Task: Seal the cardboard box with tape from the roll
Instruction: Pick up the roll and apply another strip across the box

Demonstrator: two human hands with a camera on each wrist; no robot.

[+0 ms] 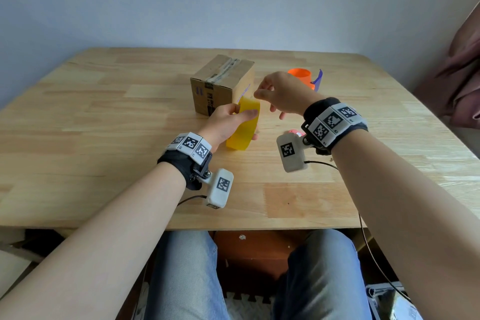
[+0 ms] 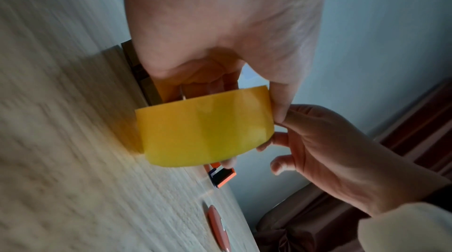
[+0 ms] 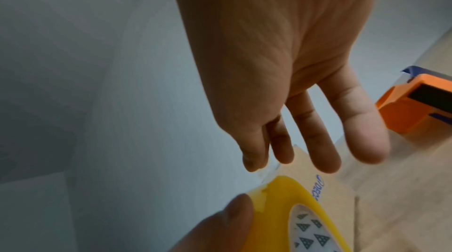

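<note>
Near the cardboard box [image 1: 220,83], left hand [image 1: 228,122] gripped the tape roll [image 1: 242,127] upright — steadying it — while right hand [image 1: 280,93] pinched its loose end, probably to peel.

Yellow tape roll [image 1: 242,126]; brown cardboard box [image 1: 220,83]; orange-and-blue tape dispenser [image 1: 307,78]; light wooden table [image 1: 104,117].

Small brown cardboard box [image 1: 222,84] sits on the wooden table, flaps closed, a strip of worn clear tape running along the top seam and down its near face; blue print and a dark label on its sides. Thick yellow roll of translucent packing tape [image 1: 244,126] stands on edge just in front of the box, its lower rim at the tabletop. Roll core is white with dark triangle marks [image 3: 309,231].
</note>
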